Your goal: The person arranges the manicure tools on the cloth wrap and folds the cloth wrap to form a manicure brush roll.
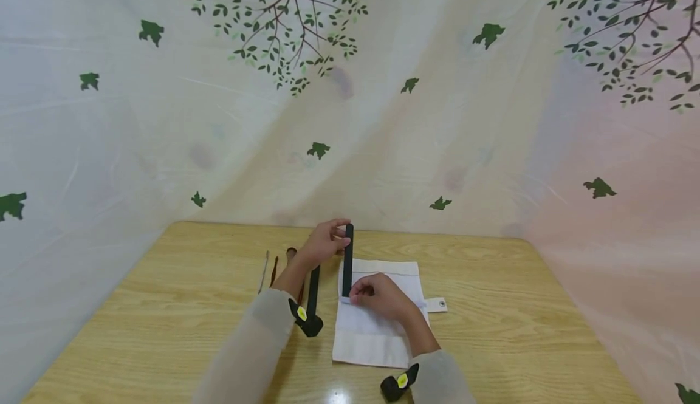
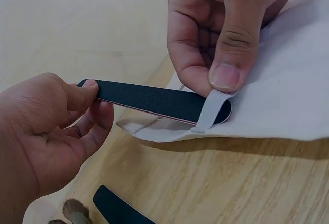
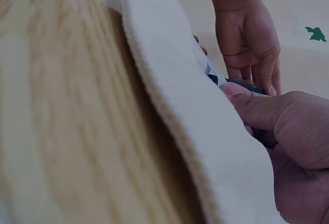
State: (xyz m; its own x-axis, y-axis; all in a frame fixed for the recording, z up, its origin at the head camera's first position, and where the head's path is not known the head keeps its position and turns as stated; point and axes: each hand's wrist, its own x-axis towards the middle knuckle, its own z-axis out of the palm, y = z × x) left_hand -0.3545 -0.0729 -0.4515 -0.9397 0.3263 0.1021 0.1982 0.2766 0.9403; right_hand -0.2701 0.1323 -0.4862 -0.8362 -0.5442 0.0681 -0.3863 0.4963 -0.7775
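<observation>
A dark nail file [image 1: 348, 264] lies lengthwise over the left side of a white fabric pouch [image 1: 372, 350] spread on the table. My left hand [image 1: 327, 245] pinches the file's far end between thumb and fingers. In the left wrist view, the near end of the file passes under a white elastic band [image 2: 208, 112], its rounded tip showing on the other side. My right hand [image 1: 383, 297] pinches that band at its upper edge, thumb against curled fingers. The right wrist view shows the file mostly hidden behind the fingers.
Left of the pouch lie a second dark file [image 1: 313, 291], a brush [image 1: 291, 251], a thin brown tool [image 1: 274, 270] and a thin silver tool [image 1: 264, 272]. A tab with a snap [image 1: 437, 305] sticks out from the pouch's right side. A patterned curtain [image 1: 372, 191] hangs behind the table.
</observation>
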